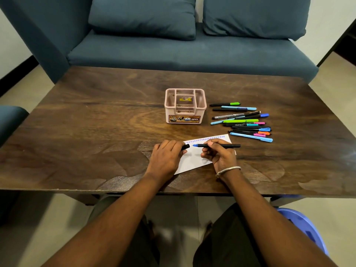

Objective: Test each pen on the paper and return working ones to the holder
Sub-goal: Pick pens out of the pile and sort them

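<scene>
- Black-barrelled pen [217,145] with a blue tip lies level over the paper [194,158] at the table's [96,116] near edge, pinched in the right hand [218,154].
- Left hand [166,154] curls round its black cap [185,147].
- Light, stiff and slim, it seems best held mid-barrel.
- Pink holder [185,106] stands farther back.

Bare table [96,116] left of holder [185,106] — pen pile [243,121] crowds its right.

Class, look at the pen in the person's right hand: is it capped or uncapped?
Uncapped: the pen shows its bare blue tip, and the left hand holds the black cap apart from it.
</scene>
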